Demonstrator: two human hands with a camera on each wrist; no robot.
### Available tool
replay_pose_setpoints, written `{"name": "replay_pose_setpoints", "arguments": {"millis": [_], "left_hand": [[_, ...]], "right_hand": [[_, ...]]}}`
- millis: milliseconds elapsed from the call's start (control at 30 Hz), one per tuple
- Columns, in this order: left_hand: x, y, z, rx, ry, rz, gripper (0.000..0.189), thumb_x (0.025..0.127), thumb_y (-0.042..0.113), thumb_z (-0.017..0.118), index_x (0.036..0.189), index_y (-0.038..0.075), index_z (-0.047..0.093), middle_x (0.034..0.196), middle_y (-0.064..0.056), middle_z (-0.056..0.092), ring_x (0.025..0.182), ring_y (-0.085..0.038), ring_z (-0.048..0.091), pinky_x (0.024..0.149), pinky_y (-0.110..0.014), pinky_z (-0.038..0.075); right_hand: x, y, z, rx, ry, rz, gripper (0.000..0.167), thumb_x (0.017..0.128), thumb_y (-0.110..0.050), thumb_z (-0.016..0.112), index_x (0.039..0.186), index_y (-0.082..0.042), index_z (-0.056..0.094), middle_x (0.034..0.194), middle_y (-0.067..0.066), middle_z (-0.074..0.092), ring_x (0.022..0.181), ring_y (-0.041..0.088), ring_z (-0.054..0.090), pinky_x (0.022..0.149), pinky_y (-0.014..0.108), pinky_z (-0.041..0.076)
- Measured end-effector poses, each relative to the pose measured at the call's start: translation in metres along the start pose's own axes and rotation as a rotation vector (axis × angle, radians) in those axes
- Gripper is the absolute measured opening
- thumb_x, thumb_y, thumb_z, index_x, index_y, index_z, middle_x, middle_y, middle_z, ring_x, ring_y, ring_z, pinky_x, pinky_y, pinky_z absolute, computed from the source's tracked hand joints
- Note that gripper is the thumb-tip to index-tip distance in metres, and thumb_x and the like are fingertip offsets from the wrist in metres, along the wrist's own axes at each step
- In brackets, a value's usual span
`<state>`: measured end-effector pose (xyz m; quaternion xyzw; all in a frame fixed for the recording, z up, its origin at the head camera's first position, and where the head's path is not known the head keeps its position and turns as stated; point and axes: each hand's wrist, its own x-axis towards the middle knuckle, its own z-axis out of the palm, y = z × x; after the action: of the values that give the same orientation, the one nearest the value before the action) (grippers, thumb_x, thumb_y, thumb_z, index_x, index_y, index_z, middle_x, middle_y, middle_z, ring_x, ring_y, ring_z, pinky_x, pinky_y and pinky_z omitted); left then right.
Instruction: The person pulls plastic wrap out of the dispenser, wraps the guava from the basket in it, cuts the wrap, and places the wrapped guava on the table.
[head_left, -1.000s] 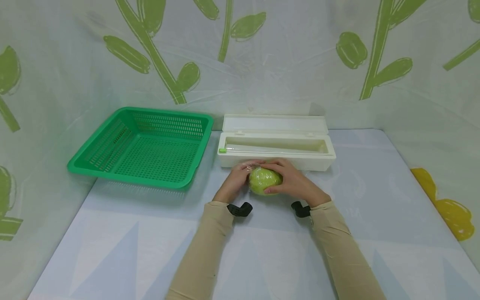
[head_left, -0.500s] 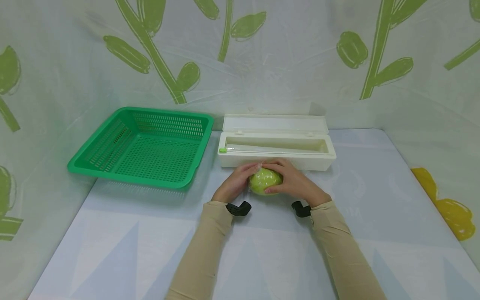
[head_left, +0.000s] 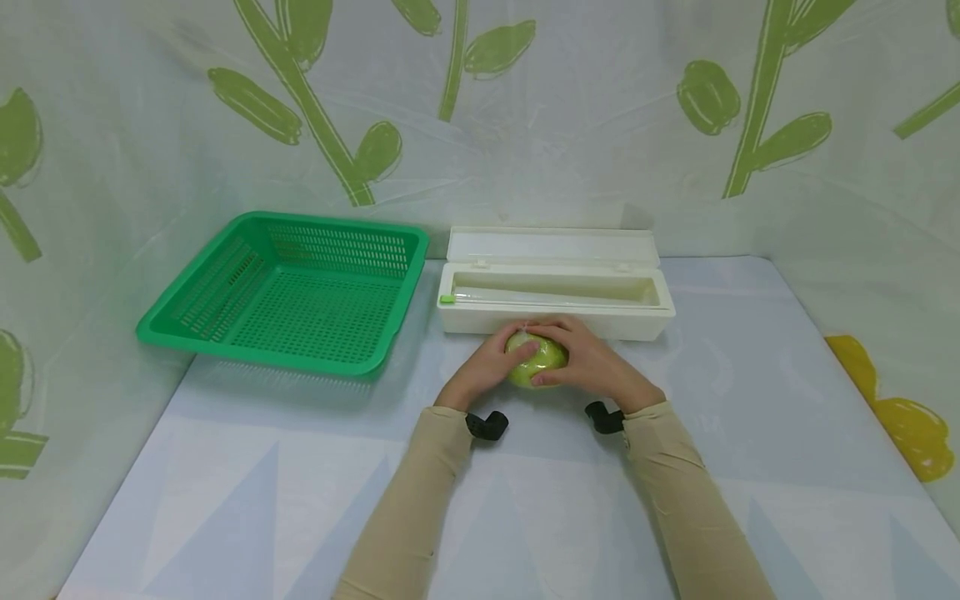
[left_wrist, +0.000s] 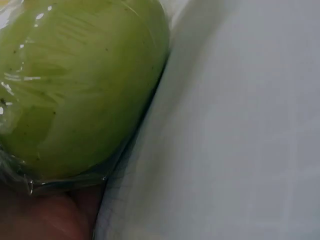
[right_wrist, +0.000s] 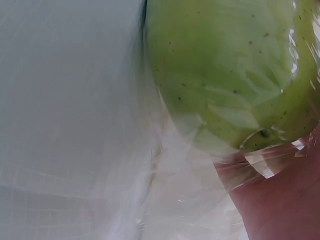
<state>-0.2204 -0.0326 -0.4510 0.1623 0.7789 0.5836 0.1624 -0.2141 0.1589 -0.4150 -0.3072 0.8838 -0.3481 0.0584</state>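
A speckled green fruit (head_left: 542, 364), wrapped in clear plastic film, sits low over the table between both hands. The right hand (head_left: 591, 360) grips its right side, thumb at the front and fingers over the far top. From the other side, the left hand (head_left: 486, 365) holds it, with the thumb lying across its upper front. Up close in the left wrist view, shiny film creases cover the fruit (left_wrist: 85, 85), and part of the hand shows below. Loose film (right_wrist: 185, 195) trails under the fruit in the right wrist view. The far fingertips are partly hidden.
Just behind the hands stands a white film dispenser box (head_left: 555, 322), its lid (head_left: 551, 247) raised and a green slider (head_left: 447, 299) at its left end. To the left is a green perforated basket (head_left: 262, 354). A patterned sheet (head_left: 570, 125) hangs behind the table (head_left: 750, 400).
The left hand has shifted right and closer in, and its thumb has come onto the fruit's front. The right hand has kept its grip. Box and basket have stayed put.
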Motion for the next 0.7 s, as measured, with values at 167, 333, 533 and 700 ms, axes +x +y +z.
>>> {"name": "replay_pose_setpoints", "arguments": {"millis": [167, 333, 533, 700], "left_hand": [[-0.003, 0.005, -0.004, 0.031, -0.044, -0.013, 0.061, 0.076, 0.057, 0.058, 0.129, 0.034, 0.038, 0.114, 0.006, 0.049, 0.095, -0.015, 0.052, 0.079, -0.033, 0.043], [-0.004, 0.009, -0.009, 0.109, -0.096, 0.012, 0.060, 0.075, 0.057, 0.060, 0.126, 0.033, 0.038, 0.111, 0.006, 0.050, 0.093, -0.014, 0.053, 0.076, -0.032, 0.044], [-0.003, 0.008, -0.013, 0.194, -0.124, 0.055, 0.058, 0.079, 0.053, 0.058, 0.129, 0.030, 0.038, 0.119, 0.006, 0.047, 0.104, -0.013, 0.047, 0.086, -0.035, 0.038], [-0.010, 0.018, -0.016, 0.190, -0.139, 0.039, 0.057, 0.083, 0.045, 0.058, 0.132, 0.028, 0.036, 0.128, 0.004, 0.043, 0.111, -0.014, 0.042, 0.092, -0.037, 0.034]], "right_hand": [[0.000, -0.001, 0.001, -0.019, 0.004, -0.020, 0.073, 0.067, -0.047, 0.072, 0.130, -0.018, 0.048, 0.125, 0.002, 0.040, 0.114, 0.020, 0.036, 0.089, 0.040, 0.035], [0.000, 0.001, 0.001, -0.020, -0.008, -0.050, 0.072, 0.070, -0.047, 0.070, 0.131, -0.020, 0.045, 0.127, 0.000, 0.038, 0.114, 0.019, 0.036, 0.090, 0.041, 0.034], [-0.004, 0.002, -0.005, 0.044, -0.046, -0.005, 0.072, 0.076, -0.049, 0.064, 0.137, -0.027, 0.034, 0.135, -0.003, 0.032, 0.120, 0.016, 0.032, 0.095, 0.042, 0.030], [-0.006, 0.001, -0.011, 0.074, -0.065, 0.051, 0.071, 0.078, -0.052, 0.059, 0.139, -0.033, 0.027, 0.138, -0.006, 0.031, 0.125, 0.015, 0.030, 0.099, 0.043, 0.027]]}}
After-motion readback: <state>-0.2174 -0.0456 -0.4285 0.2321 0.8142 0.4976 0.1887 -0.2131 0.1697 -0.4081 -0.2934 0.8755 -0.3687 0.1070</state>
